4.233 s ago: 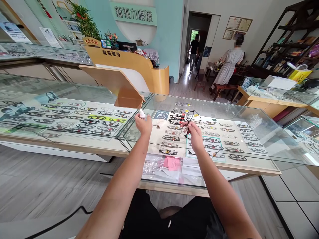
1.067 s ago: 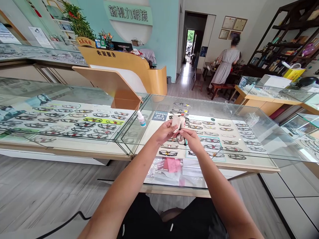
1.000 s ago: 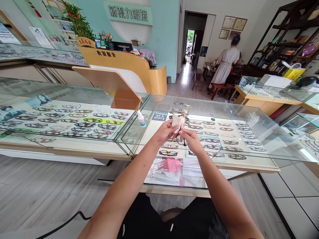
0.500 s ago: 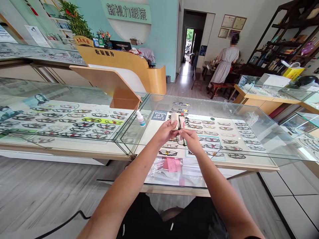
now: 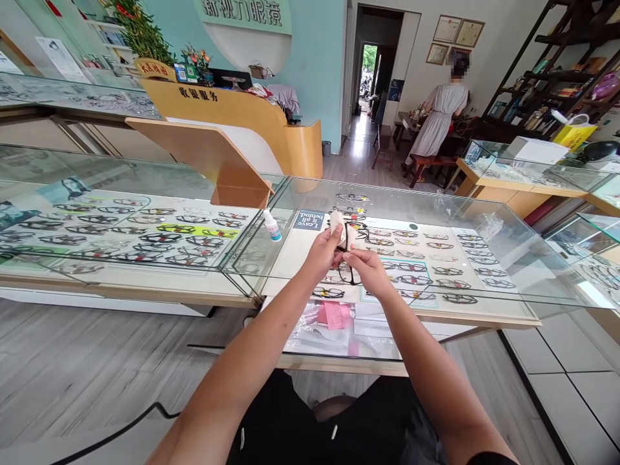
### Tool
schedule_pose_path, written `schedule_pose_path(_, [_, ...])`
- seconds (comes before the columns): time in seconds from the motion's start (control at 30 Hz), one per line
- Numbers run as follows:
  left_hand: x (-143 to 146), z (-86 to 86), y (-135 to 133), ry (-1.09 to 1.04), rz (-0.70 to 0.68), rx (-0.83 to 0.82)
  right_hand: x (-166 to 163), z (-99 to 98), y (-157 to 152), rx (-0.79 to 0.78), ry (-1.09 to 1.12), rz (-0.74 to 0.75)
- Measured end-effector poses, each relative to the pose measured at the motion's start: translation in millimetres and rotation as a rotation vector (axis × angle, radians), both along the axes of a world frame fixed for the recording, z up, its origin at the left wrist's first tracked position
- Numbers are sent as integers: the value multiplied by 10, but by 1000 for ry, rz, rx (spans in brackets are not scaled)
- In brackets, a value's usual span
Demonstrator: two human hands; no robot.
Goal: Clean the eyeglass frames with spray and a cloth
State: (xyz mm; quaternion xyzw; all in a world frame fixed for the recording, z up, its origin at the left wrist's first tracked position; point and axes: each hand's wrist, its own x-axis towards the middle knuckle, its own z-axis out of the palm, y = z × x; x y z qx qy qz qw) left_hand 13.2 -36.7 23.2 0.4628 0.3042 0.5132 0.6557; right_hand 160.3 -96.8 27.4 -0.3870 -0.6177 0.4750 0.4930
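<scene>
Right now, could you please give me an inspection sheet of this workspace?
Surface: glass counter, with frames displayed under it.
Job's things: glasses and cloth, held together above the counter.
Clutter: bottle upright on the counter, left of the hands.
Hands: left hand shut on the cloth; right hand shut on the glasses.
Cables: black cable on the floor, lower left.
Surroundings: cashier desk; a person standing at the back, facing away.

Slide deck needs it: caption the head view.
Left hand holds pale cloth against black-framed glasses gripped by right hand, above a glass display counter.
</scene>
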Motion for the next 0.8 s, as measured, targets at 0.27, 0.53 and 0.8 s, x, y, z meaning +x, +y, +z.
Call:
schedule_pose_path(0.27, [-76,156,-71,-109,-221,-29,68,44,31,-83,158,-50])
schedule_pose_path(0.53, [-79,111,-54,-23,-176,1,47,-10,50,-58,125,-3])
schedule_pose_path(0.8, [21,22,-39,14,38,-19,-10,-11,19,3,10,-4])
